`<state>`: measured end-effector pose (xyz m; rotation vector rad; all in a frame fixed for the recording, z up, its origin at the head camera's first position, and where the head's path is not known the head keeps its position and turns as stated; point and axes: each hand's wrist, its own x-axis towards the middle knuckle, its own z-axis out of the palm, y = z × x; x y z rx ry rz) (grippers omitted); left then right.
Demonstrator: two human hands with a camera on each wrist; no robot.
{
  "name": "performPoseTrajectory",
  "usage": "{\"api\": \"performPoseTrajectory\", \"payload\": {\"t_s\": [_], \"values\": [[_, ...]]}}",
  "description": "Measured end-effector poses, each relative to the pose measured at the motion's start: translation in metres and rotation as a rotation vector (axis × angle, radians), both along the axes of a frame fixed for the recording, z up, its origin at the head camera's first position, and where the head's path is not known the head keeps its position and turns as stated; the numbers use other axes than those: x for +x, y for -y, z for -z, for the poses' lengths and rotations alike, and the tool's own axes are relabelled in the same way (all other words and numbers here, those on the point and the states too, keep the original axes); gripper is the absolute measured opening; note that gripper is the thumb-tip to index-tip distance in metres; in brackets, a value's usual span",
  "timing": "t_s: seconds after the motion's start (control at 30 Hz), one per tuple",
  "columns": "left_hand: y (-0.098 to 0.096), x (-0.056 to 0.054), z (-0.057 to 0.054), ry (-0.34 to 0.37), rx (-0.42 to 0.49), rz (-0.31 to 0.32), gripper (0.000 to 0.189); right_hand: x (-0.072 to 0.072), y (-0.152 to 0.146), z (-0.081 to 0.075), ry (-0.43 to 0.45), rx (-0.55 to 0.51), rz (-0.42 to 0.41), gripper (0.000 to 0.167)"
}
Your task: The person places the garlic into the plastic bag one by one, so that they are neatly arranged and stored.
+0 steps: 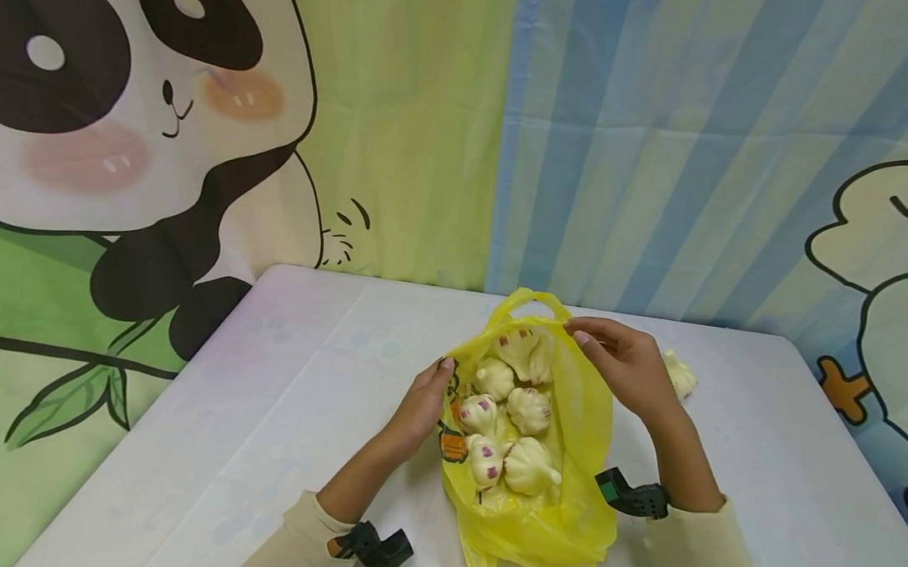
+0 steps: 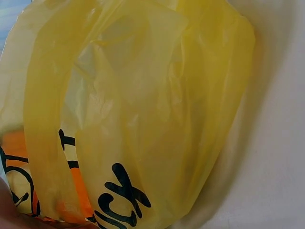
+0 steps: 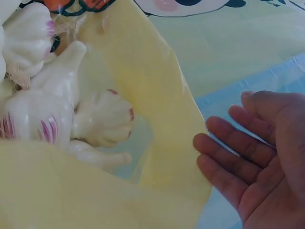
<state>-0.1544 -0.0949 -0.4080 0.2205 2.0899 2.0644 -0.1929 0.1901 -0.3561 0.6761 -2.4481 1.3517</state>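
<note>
A yellow plastic bag (image 1: 587, 438) lies on the table with its mouth spread wide. Several garlic bulbs (image 1: 528, 411) show inside, white with purple marks on some. My left hand (image 1: 422, 403) grips the bag's left rim, thumb over the edge; its fingers are mostly hidden by the plastic. At the upper right rim is my right hand (image 1: 624, 360), fingertips right at the edge. In the right wrist view that hand's fingers (image 3: 233, 164) are loosely bent, thumb apart. Yellow plastic with black and orange print fills most of the left wrist view.
One more garlic bulb (image 1: 679, 373) lies on the white table (image 1: 307, 412) outside the bag, behind my right hand. A bag handle (image 1: 528, 299) stands up at the far end. Printed curtains (image 1: 399, 131) hang behind the table.
</note>
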Motion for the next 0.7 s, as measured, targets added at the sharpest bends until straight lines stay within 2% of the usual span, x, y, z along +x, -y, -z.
{"api": "performPoseTrajectory", "payload": {"t_s": [0.17, 0.4, 0.53, 0.7], "values": [[0.000, 0.000, 0.000, 0.000, -0.008, 0.003, 0.064, 0.002, -0.009, -0.001, -0.065, -0.066, 0.067, 0.025], [0.000, -0.001, 0.001, -0.001, 0.011, 0.003, 0.062, 0.013, -0.012, -0.013, -0.168, -0.143, 0.143, 0.024], [-0.001, -0.001, 0.000, 0.004, 0.003, 0.003, 0.063, 0.002, -0.023, 0.001, -0.186, -0.218, 0.199, 0.030], [-0.001, -0.001, -0.001, 0.011, -0.002, -0.002, 0.064, -0.009, -0.037, 0.016, -0.130, -0.204, 0.254, 0.034]]}}
